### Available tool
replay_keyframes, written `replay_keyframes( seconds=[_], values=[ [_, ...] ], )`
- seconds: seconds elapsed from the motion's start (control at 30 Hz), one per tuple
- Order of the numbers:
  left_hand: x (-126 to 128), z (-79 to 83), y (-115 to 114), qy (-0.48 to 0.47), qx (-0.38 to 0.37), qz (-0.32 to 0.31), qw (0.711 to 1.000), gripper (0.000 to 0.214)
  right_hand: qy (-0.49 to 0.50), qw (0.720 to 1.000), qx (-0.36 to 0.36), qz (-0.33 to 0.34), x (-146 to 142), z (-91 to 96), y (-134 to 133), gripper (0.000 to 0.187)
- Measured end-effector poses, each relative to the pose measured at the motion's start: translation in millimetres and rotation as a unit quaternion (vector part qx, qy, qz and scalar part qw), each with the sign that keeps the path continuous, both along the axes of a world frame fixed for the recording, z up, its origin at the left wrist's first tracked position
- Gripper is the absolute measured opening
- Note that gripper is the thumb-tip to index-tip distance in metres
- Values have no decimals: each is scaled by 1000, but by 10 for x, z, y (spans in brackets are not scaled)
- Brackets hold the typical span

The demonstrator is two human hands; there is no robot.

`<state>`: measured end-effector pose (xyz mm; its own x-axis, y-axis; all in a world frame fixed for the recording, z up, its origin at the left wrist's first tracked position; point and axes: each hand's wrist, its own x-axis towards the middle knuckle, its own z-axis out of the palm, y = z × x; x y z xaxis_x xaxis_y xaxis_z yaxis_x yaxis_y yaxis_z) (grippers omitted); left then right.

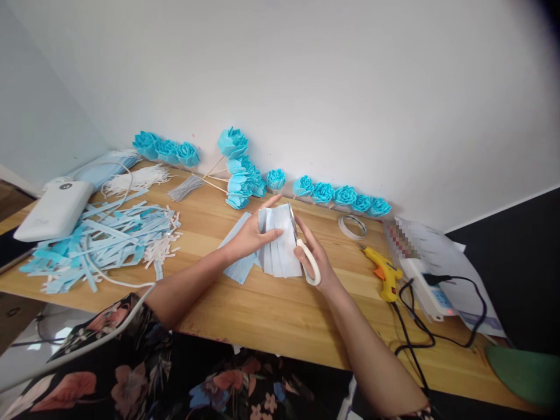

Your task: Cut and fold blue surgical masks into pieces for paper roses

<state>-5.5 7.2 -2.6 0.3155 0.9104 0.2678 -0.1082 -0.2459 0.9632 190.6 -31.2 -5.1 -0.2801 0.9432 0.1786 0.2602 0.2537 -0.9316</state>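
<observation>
Pinches soft pleated white mask (pixel 280 255) in left hand (pixel 251 236); grips cream-looped steel scissors (pixel 315 273) in right hand (pixel 318 255), at its edge.

Strips (pixel 100 239) left of mask (pixel 280 248), glue gun (pixel 385 273) right.

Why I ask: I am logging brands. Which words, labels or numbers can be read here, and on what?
No text can be read.
Power bank: dark round mark, too small.
Paper: print blurred out.
White box: blue panel, too small.
Mask, scissors: no print shows.
</observation>
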Motion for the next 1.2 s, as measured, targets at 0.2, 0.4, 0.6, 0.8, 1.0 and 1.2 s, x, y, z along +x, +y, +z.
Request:
replay_keyframes(
  seconds=[0.2, 0.4, 0.6, 0.8, 1.0, 1.2],
  values=[
    [-1, -16, 9, 6, 4, 3, 1000, 85, -3, 1000, -12, -13, 7, -15, -3, 83],
    [-5, -26, 14, 11, 8, 5, 1000, 85, -5, 1000, -6, -15, 10, -24, 4, 84],
    [-9, -35, 16, 14, 14, 4, 1000, 85, -5, 1000, -19, -24, 6, -32, 9, 88],
    [-11, -39, 18, 15, 14, 3, 1000, 84, 6, 998, -55, -27, 6, -6, -2, 95],
    [-11, -43, 18, 8, 12, 6, 1000, 84, 27, 995, -88, -31, -6, 44, -24, 95],
    [-6, -25, 10, -9, 1, 18, 1000, 82, 58, 991, -117, -30, -17, 74, -26, 98]
  ],
)
